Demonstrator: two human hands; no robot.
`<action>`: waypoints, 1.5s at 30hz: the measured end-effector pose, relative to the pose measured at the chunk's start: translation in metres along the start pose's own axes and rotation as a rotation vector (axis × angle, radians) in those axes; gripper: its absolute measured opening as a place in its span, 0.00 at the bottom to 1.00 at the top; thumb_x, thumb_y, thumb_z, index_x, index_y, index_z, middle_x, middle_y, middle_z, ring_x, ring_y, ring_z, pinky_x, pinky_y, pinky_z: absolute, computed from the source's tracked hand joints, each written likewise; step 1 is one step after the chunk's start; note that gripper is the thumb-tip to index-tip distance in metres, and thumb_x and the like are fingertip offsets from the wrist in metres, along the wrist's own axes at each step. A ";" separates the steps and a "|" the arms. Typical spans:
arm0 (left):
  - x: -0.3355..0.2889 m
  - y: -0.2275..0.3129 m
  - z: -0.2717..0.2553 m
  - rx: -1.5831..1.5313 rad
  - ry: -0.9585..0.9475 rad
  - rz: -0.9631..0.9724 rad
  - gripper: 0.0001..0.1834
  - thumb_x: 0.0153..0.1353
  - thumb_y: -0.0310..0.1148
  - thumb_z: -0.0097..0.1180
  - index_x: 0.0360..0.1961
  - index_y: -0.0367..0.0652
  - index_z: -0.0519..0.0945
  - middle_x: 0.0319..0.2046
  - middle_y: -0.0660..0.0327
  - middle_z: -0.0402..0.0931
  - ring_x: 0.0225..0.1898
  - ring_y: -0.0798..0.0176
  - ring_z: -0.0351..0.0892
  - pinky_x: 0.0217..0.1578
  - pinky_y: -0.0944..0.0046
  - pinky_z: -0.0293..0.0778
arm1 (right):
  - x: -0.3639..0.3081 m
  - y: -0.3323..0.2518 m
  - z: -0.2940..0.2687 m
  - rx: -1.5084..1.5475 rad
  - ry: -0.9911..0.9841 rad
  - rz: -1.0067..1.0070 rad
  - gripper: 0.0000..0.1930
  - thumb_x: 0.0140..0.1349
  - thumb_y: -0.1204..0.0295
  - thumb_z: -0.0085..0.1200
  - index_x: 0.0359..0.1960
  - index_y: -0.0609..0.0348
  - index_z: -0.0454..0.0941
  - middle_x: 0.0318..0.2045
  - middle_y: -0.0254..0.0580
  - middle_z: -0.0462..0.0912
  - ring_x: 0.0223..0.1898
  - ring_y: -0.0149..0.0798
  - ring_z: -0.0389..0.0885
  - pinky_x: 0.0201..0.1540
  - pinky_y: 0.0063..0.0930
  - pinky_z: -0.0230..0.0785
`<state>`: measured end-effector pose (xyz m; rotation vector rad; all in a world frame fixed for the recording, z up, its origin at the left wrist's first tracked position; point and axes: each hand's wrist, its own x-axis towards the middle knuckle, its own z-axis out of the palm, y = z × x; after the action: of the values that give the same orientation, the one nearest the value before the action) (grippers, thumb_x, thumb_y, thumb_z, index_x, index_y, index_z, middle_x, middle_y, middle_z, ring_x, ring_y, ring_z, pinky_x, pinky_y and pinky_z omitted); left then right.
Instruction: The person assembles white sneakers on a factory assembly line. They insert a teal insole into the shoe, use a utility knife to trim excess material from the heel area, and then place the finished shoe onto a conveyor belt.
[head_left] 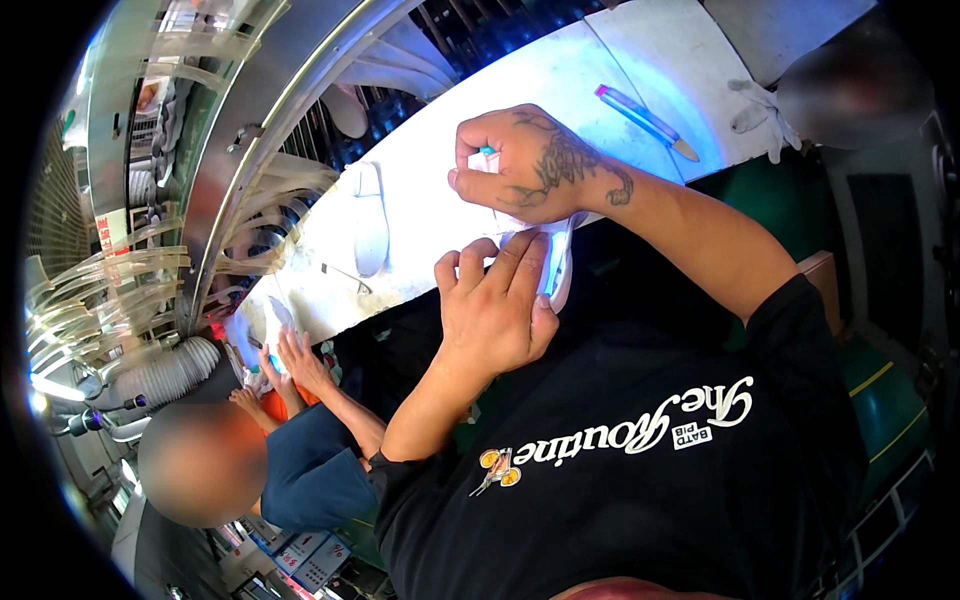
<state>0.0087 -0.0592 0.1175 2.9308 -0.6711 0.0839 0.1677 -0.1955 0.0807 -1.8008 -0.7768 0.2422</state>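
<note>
My tattooed right hand [540, 165] is curled closed above the white table, thumb and forefinger brought together. Something small and teal shows between its fingers, too hidden to name. Just below it, my left hand [495, 310] has bent fingers pressed on a white, shoe-like piece [563, 268] at the table's near edge. Blue light falls on this piece, and the hands cover most of it. Left of my hands lies a pale, sole-shaped piece [371, 220].
A brush-like tool [647, 122] with a tan tip lies to the right, beyond it a white glove [758, 118]. Thin tweezer-like metal [346, 278] rests left. A co-worker's hands [300, 362] work at the left end. A metal-edged conveyor [235, 190] runs along the far side.
</note>
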 end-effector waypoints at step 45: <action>-0.019 -0.035 0.060 -0.793 0.278 -0.123 0.36 0.46 0.46 0.87 0.45 0.40 0.76 0.56 0.47 0.83 0.56 0.43 0.84 0.54 0.49 0.83 | -0.103 0.014 0.015 -0.006 -0.163 -0.171 0.31 0.55 0.64 0.81 0.50 0.63 0.72 0.66 0.60 0.76 0.70 0.62 0.76 0.69 0.50 0.76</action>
<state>0.0086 -0.0282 0.0525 2.1345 -0.3597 0.1643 0.0865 -0.2494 0.0414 -1.7233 -1.0422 0.2767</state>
